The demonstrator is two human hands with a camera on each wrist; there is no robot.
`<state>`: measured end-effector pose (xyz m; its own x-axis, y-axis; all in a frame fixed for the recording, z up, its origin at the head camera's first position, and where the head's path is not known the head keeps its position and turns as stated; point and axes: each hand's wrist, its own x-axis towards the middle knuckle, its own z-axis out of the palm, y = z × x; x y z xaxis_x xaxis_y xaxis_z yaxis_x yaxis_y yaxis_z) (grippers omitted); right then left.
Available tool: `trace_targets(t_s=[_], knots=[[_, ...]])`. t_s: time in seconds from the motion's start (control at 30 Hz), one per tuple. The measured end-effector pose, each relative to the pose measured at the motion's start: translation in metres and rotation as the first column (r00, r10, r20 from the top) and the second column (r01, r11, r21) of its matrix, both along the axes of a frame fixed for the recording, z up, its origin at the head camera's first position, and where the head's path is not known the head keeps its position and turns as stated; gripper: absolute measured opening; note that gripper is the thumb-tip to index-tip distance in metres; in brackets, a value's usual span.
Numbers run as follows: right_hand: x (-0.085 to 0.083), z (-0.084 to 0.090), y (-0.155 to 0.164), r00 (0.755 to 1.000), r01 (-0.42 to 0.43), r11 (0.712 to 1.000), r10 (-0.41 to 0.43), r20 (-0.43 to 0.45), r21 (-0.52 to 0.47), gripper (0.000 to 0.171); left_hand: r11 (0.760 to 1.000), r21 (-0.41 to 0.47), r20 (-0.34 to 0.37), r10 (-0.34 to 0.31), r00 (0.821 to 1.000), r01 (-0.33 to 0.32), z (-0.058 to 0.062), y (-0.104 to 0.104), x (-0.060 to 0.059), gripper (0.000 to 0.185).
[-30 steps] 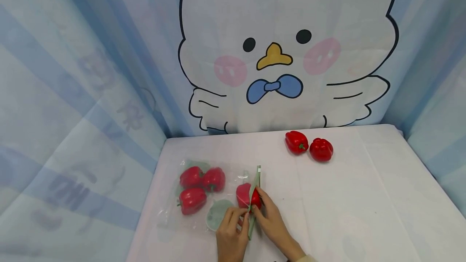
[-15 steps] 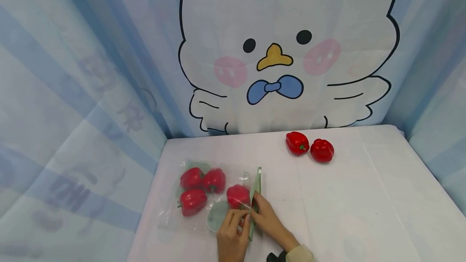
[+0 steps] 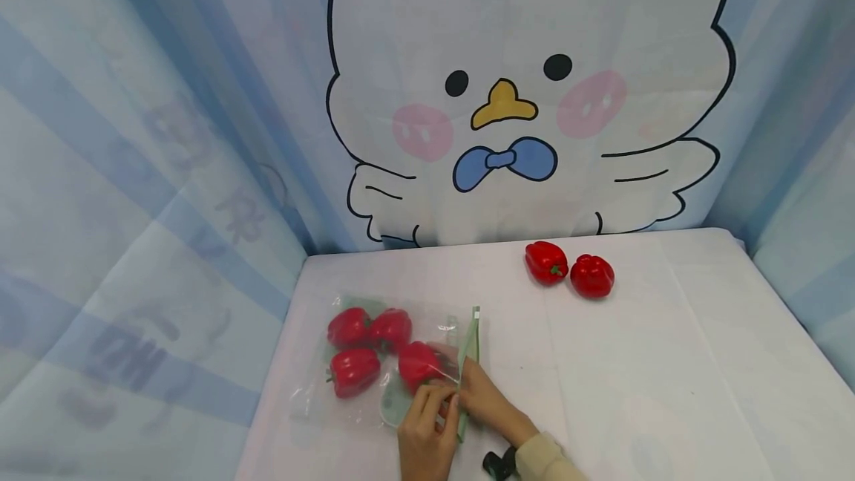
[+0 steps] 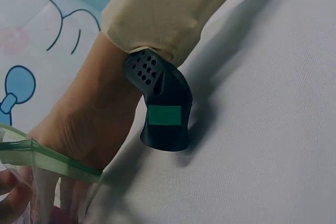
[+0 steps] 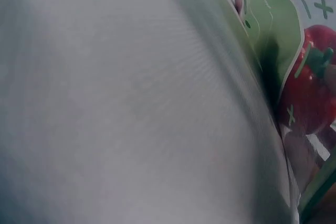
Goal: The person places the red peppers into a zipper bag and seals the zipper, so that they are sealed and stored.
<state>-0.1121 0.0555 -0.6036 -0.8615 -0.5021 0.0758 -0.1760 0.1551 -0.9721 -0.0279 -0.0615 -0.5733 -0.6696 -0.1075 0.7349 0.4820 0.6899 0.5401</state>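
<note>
A clear bag (image 3: 394,401) with pale green print lies on the white worktop (image 3: 634,392), its long axis left to right, its green-edged mouth (image 3: 472,340) facing right. Three plump red peppers (image 3: 354,372) cluster at its left end; a fourth pepper (image 3: 418,364) sits nearer the mouth. The right hand (image 3: 487,403) reaches in beside it — plastic blurs those fingers, so I can't tell whether that grip holds or merely touches it, nor quite where its stem points. The left hand (image 3: 425,433) pinches the rim, partly blocking my view. Two loose peppers (image 3: 592,276) lie well apart, near the back edge — before a chick-printed curtain (image 3: 427,36).
</note>
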Motion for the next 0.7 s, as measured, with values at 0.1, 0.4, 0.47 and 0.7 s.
trace_targets(t_s=[0.1, 0.4, 0.47, 0.7], knots=[[-0.002, -0.001, -0.001, 1.000, -0.028, 1.000, 0.028, -0.007, -0.003, 0.066, 1.000, -0.001, 0.005, 0.000, 1.000, 0.000, 0.000, 0.000, 0.001, 0.023], [-0.009, -0.004, -0.006, 0.994, -0.100, 0.995, 0.099, -0.052, -0.021, 0.062, 1.000, 0.003, 0.024, -0.004, 1.000, 0.004, -0.001, 0.000, 0.001, 0.023], [-0.010, -0.005, -0.007, 0.992, -0.107, 0.994, 0.106, -0.064, -0.019, 0.062, 1.000, 0.008, 0.032, -0.010, 0.999, 0.010, -0.001, 0.000, 0.002, 0.022], [-0.012, -0.007, -0.010, 0.986, -0.138, 0.990, 0.135, -0.097, -0.025, 0.056, 1.000, 0.008, 0.052, -0.012, 0.999, 0.012, 0.000, 0.000, 0.002, 0.022]])
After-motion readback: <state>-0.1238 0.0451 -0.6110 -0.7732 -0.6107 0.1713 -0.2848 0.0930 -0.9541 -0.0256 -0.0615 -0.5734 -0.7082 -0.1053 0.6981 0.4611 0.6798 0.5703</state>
